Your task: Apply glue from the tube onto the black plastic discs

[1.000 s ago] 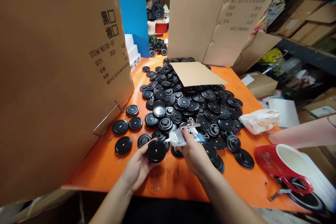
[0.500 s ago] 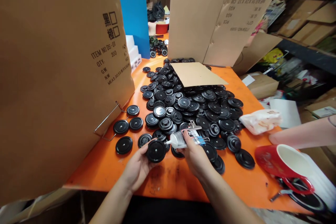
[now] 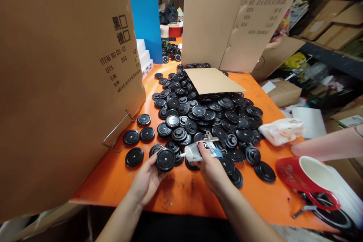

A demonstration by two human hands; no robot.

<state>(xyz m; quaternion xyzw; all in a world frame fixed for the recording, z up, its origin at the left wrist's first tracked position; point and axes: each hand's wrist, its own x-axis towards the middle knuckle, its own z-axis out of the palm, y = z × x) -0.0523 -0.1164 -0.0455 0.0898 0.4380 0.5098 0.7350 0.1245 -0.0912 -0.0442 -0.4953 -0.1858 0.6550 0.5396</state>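
Observation:
Between the thumb and fingers of my left hand [image 3: 149, 181] is a round black disc [image 3: 166, 159], its flat face with a small bright centre turned towards me. My right hand [image 3: 211, 168] grips a clear glue tube [image 3: 193, 152] with a white nozzle, which points left at the disc's right edge. A metal binder clip [image 3: 210, 137] is clamped on the tube's back end. Beyond both hands lies a large heap of stepped black discs [image 3: 198, 111]. Several single discs [image 3: 134, 157] lie to the left of my left hand.
A tall cardboard box [image 3: 70, 83] walls off the left, with a bent metal wire [image 3: 115, 128] by it. A cardboard sheet [image 3: 215, 80] lies on the heap. At right are a red mug [image 3: 292, 174], a plastic bag [image 3: 283, 131] and another person's arm [image 3: 326, 144]. The table [image 3: 187, 200] is orange.
My left hand has shifted the disc slightly left and up, leaving a small gap to the nozzle. My right hand and the tube have barely moved. A person's hand now shows behind the back cardboard.

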